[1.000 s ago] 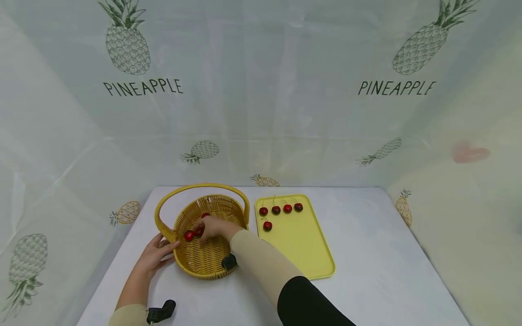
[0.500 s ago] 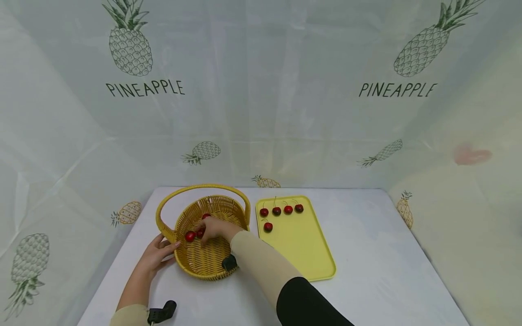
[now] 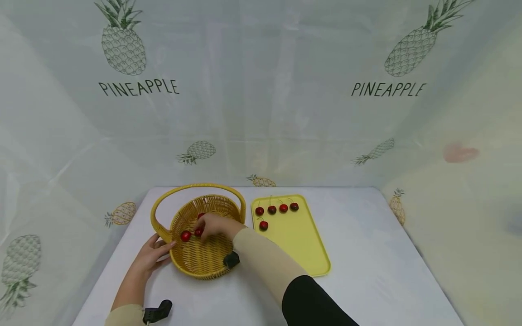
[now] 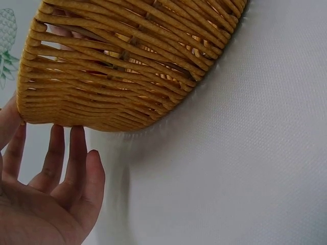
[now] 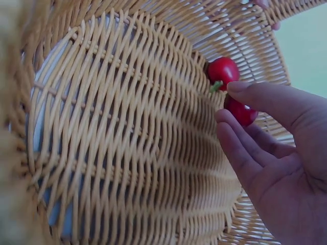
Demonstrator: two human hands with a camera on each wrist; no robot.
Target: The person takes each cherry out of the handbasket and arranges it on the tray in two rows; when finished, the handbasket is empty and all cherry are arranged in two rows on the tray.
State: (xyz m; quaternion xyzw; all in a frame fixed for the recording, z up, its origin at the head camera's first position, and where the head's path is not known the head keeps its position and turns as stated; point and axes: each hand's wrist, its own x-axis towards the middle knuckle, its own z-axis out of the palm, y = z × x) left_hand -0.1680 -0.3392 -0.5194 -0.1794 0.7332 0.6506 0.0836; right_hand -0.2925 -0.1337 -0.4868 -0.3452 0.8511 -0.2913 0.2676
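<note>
A yellow wicker basket (image 3: 204, 262) with an arched handle stands at the left of the table. At its left side my left hand (image 3: 150, 257) holds the wall, thumb at the rim and fingertips against the outside of the basket (image 4: 112, 71) in the left wrist view. Inside the basket, my right hand (image 3: 216, 226) pinches a red cherry (image 5: 241, 111) between thumb and fingers, beside another cherry (image 5: 223, 71) with a green stem end. The head view shows a cherry (image 3: 185, 236) to the left of that hand and one (image 3: 201, 215) partly hidden behind it.
Right of the basket lies a yellow tray (image 3: 302, 244). Four cherries, that is several, form a row along its far edge, with one more cherry (image 3: 263, 225) below the left end. A patterned sheet hangs behind the white table (image 3: 367, 253).
The head view has shifted slightly, moving the scene a little to the left in the picture. Both hands keep practically the same places at the basket.
</note>
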